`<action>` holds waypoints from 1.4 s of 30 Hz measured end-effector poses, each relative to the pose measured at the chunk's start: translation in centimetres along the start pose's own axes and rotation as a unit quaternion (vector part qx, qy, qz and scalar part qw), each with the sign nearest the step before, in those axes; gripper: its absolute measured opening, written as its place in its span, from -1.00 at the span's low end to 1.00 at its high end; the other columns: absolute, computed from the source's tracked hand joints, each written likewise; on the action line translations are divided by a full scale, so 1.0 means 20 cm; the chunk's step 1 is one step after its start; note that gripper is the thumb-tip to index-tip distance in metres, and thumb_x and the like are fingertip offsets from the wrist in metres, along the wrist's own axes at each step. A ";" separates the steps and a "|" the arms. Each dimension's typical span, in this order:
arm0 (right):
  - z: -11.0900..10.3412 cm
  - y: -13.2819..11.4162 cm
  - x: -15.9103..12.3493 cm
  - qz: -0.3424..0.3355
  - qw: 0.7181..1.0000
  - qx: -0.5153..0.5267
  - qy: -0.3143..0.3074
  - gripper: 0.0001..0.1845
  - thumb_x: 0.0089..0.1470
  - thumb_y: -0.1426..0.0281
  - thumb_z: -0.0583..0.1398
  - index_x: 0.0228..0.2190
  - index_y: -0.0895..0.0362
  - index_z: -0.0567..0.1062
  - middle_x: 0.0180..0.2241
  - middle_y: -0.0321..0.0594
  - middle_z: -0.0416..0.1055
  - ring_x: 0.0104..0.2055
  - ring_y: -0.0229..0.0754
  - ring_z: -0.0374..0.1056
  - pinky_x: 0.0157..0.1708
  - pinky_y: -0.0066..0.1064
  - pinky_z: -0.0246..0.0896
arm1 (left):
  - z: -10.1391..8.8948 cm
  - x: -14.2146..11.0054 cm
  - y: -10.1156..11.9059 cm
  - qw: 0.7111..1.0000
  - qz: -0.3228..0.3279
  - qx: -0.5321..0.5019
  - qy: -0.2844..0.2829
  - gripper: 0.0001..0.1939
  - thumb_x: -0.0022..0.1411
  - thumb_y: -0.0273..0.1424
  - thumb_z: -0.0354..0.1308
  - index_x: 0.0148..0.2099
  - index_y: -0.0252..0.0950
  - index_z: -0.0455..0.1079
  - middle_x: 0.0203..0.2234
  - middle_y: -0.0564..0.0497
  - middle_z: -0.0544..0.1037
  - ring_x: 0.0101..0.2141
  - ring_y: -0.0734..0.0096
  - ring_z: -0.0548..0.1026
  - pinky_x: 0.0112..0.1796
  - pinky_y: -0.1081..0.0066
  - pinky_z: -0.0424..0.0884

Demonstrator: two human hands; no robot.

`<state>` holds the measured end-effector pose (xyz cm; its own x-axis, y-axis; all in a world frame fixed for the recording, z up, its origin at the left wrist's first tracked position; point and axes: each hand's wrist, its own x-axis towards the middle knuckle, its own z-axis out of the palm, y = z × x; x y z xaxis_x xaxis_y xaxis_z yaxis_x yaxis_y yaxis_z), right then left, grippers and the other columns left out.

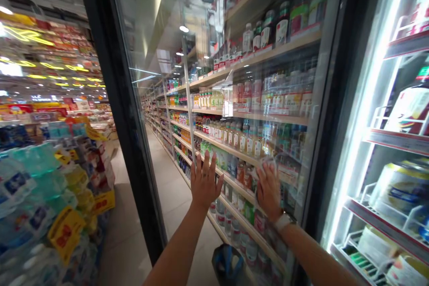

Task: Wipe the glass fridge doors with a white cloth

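My left hand lies flat on the glass door of a cooler, fingers spread, holding nothing. My right hand is a little to its right on the same pane and presses a pale crumpled cloth against the glass under its fingers. A watch with a light strap sits on my right wrist. The door stands swung out, and through the glass I see long shelves of bottled drinks running down the aisle.
The door's black frame stands to the left. The lit cooler interior with wire shelves and packaged goods is on the right. Stacked packs of bottled water line the aisle's left side. A dark and blue bag is low between my arms.
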<state>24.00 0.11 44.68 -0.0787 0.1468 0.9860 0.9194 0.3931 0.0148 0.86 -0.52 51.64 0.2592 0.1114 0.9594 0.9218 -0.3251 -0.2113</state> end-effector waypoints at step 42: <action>-0.02 -0.04 0.60 -0.130 0.985 0.055 -0.100 -0.29 0.18 0.65 -0.05 0.31 -0.01 0.09 0.37 -0.19 0.00 0.43 -0.06 -0.21 0.34 0.15 -0.17 | 0.05 0.01 -0.04 1.000 0.007 -0.008 0.011 -0.34 0.37 -0.20 -0.09 0.42 -0.33 -0.08 0.35 -0.20 0.07 0.37 0.05 -0.11 0.30 0.04 -0.08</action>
<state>22.50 1.22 56.61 -0.3912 0.1999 0.8983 0.8115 0.5353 0.2344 0.51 0.67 51.76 0.2657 0.0860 0.9602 0.9134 -0.3412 -0.2222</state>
